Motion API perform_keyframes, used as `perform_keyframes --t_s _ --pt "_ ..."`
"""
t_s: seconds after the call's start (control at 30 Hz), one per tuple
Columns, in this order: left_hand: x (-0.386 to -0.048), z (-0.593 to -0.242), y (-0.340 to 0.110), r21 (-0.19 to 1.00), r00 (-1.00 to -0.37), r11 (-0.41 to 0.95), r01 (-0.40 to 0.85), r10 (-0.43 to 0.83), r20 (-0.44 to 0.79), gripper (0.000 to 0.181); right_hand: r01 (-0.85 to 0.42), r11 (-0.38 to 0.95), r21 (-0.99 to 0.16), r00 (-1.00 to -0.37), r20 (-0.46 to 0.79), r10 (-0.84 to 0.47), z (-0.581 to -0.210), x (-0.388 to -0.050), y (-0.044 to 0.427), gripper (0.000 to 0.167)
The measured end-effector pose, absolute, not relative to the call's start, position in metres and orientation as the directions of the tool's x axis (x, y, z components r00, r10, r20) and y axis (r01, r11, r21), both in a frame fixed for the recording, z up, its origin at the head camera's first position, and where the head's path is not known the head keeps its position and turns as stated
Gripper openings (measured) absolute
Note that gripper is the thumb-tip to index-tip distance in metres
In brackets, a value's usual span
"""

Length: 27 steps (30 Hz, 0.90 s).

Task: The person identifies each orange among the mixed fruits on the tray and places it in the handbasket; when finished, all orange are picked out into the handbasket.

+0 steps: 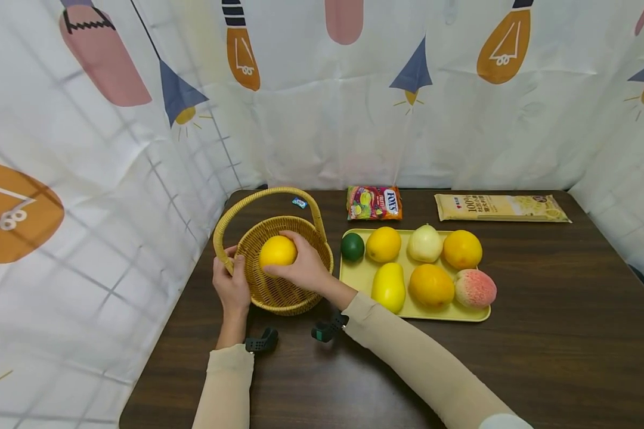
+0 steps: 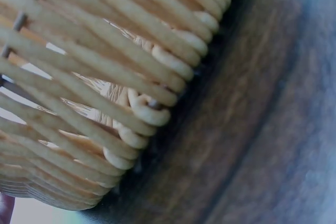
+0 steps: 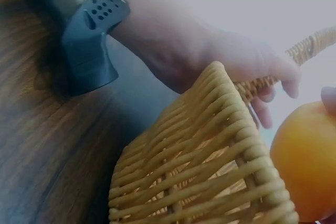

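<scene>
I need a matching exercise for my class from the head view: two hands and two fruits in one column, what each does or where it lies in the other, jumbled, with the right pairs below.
1. Left hand
2. Right hand
3. Dark green fruit
4. Pink fruit

A. At the right edge of the tray
B. Grips an orange-yellow fruit
C. Holds the left side of the basket
D. At the tray's far left corner

Pairs: 1-C, 2-B, 3-D, 4-A
</scene>
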State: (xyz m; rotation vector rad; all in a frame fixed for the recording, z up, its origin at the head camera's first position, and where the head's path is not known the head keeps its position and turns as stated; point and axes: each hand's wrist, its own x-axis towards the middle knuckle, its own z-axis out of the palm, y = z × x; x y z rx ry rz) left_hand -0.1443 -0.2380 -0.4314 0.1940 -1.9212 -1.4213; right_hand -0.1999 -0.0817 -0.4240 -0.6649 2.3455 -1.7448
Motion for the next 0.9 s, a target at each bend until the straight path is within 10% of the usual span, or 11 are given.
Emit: perform_keyframes --t_s 0.9 --pt "-0.148 -0.438 -0.240 0.904 -0.736 0.316 0.288 -0.530 0.420 0.031 -0.324 0.498 -0.805 -0.908 0.116 -0.402 -0.435 -0.215 -0.123 0.076"
